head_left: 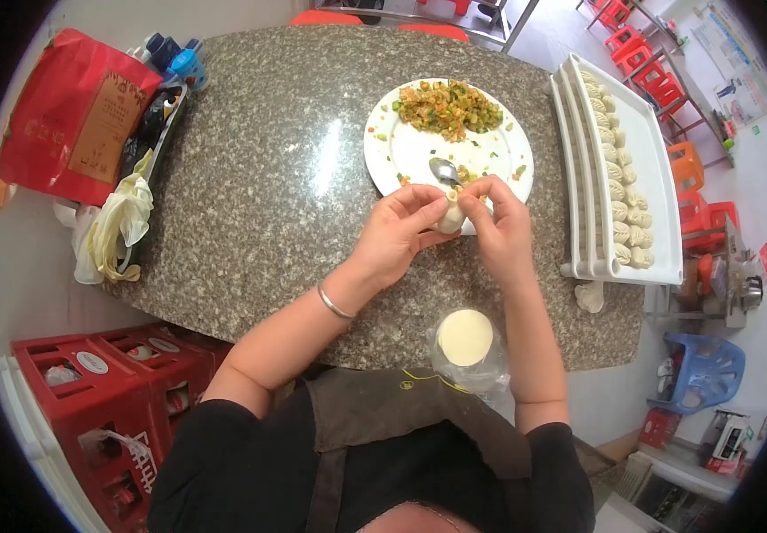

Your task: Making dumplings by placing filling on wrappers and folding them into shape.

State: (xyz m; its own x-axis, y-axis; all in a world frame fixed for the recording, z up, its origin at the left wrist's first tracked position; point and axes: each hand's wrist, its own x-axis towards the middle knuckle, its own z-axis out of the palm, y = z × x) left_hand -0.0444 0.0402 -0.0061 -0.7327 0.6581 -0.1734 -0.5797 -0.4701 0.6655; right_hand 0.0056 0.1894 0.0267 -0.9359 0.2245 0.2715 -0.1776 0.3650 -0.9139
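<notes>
Between my two hands a dumpling (pixel 450 218) is held over the near rim of a white plate (pixel 378 152). My left hand (pixel 400 230) cups its side, thumb near the top, while the fingertips of my right hand (pixel 500 216) pinch its upper edge. Chopped vegetable filling (pixel 448 110) is heaped at the plate's far side, with scraps scattered around it. A metal spoon (pixel 445 170) rests on the plate just beyond my fingers, its handle partly hidden. Closer to my body, a stack of round dough wrappers (pixel 465 337) lies in a clear plastic bag (pixel 483 381).
Stacked white trays (pixel 650 200) stand at the right, the top one carrying rows of pleated dumplings (pixel 616 173). A dough scrap (pixel 589 296) lies beside them on the granite table (pixel 250 220). At left are a red bag (pixel 70 120), crumpled plastic (pixel 120 220) and red crates (pixel 103 393).
</notes>
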